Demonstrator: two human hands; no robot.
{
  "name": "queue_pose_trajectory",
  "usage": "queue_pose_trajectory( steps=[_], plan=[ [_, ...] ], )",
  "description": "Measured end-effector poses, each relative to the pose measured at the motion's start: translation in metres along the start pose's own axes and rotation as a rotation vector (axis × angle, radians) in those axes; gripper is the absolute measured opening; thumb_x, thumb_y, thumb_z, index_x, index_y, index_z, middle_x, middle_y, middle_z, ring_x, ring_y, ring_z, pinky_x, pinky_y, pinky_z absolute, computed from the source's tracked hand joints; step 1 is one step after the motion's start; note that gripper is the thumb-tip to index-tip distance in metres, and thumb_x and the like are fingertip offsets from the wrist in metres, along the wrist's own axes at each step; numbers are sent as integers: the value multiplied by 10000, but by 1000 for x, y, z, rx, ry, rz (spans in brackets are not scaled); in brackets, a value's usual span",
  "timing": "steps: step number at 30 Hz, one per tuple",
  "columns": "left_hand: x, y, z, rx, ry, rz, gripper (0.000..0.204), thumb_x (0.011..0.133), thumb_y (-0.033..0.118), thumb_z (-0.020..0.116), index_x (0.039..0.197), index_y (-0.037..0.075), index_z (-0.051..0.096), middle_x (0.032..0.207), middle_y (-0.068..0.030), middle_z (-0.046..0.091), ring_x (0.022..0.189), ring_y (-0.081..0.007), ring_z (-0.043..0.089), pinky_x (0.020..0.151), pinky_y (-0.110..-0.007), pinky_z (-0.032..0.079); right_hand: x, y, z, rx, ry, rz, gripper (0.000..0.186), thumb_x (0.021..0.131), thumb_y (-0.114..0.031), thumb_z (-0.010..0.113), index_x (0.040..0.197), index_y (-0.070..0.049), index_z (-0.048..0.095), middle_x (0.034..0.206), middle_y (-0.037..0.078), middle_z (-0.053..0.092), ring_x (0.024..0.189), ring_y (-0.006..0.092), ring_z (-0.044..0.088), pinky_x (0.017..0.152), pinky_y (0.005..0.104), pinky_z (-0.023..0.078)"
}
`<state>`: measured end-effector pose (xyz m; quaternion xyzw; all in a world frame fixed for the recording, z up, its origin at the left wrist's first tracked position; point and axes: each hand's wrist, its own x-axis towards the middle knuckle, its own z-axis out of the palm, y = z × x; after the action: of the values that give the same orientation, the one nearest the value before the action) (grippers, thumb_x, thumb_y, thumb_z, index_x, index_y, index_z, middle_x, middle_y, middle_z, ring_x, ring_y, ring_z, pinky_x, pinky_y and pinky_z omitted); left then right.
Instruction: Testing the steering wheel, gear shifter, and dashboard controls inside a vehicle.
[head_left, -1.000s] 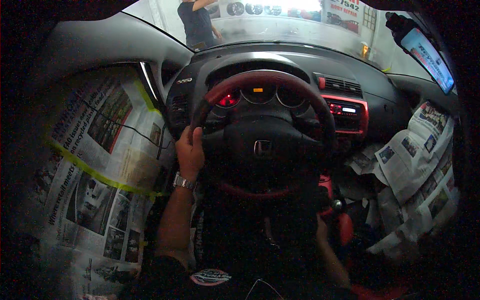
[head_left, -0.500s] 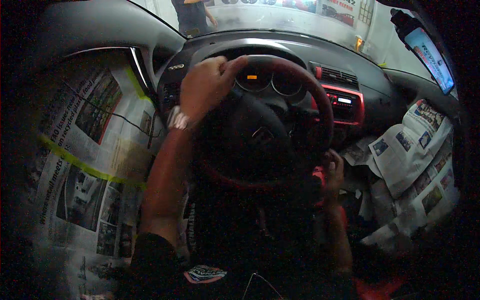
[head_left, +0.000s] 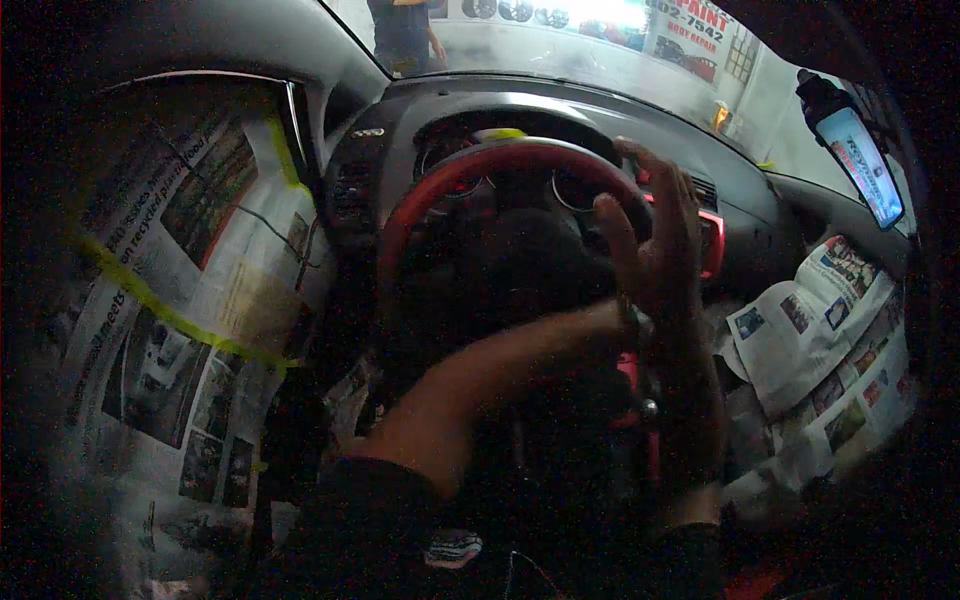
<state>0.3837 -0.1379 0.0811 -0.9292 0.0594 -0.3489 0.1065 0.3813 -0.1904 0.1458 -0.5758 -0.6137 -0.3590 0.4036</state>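
A dark and red steering wheel [head_left: 520, 152] stands in front of me. My right hand [head_left: 662, 215] is raised at its upper right rim, with the thumb apart and the fingers stretched out; I cannot tell whether it touches the rim. My left forearm crosses low in front of the wheel to the right. The watch [head_left: 640, 322] on its wrist shows beside my right forearm, which hides my left hand. Below, a round shiny gear knob [head_left: 650, 408] is next to my right forearm.
Newspaper sheets [head_left: 240, 300] held by yellow-green tape [head_left: 180, 322] cover the left door. More newspaper [head_left: 800, 330] covers the right side. A dashboard [head_left: 740, 190] and rear-view mirror [head_left: 860, 165] are ahead. Outside the windshield stands a person [head_left: 402, 40].
My left hand has left the wheel's upper left, its arm swinging across to the right. My right hand has risen from low beside the wheel to its upper right rim.
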Motion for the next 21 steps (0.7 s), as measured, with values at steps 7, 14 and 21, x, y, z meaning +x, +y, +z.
queue_pose_trajectory(
  steps=[7,14,21],
  plan=[
    [-142,57,107,-90,133,414,332,852,381,695,1129,199,701,1147,-114,631,1110,-290,616,969,-520,460,-61,49,23,304,-155,584,404,1080,-358,518,1309,-32,587,1207,190,679,1106,285,667,940,372,497],
    [-294,3,55,-122,215,390,483,809,249,763,1274,224,637,1369,-115,588,1304,-286,554,1119,-524,409,-276,42,104,83,175,809,499,1097,-254,483,1504,28,414,1524,234,469,1226,348,593,1045,446,470],
    [-258,-106,-69,276,520,-270,571,866,358,735,1382,180,566,1390,-139,587,1337,-393,540,1119,-696,309,-387,-16,136,920,-674,1147,508,1098,-345,487,1457,7,415,1337,222,598,1274,389,570,1070,501,475]
  ],
)
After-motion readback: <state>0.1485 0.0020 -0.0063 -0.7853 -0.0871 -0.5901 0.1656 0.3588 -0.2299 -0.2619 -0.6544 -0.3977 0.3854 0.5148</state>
